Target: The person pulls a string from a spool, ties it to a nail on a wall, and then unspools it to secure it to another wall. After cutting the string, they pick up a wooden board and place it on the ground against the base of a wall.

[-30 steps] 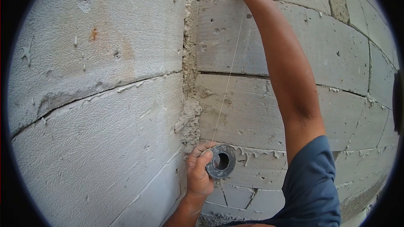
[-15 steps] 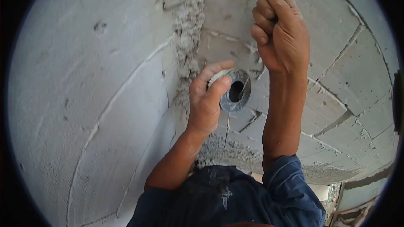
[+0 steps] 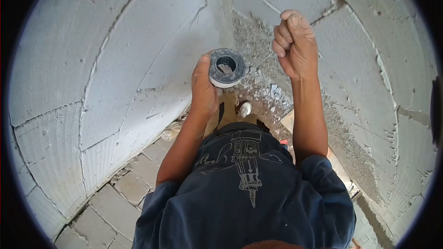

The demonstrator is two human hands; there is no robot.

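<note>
A string reel (image 3: 234, 76) with a dusty dark-grey flange and a pale edge is in the middle of the view, its round hole facing up at me. My left hand (image 3: 203, 83) grips it from the left, thumb on the rim and the other fingers mostly hidden. A thin string (image 3: 263, 61) runs from near the reel up toward my right hand (image 3: 296, 41). That hand is raised to the right of the reel, with thumb and forefinger pinched together and the other fingers curled. The string's end at the fingertips is too fine to make out.
Block walls stand on both sides, the left wall (image 3: 152, 50) and the right wall (image 3: 369, 83), meeting in a corner ahead. Rubble (image 3: 275, 93) lies on the ground by a shoe (image 3: 245, 109). Paving blocks (image 3: 108, 207) cover the floor at lower left.
My view has tipped down, bringing floor, rubble and shoe into sight. The reel has turned its hole upward and sits further left in view. My right hand appears lower, still pinched.
</note>
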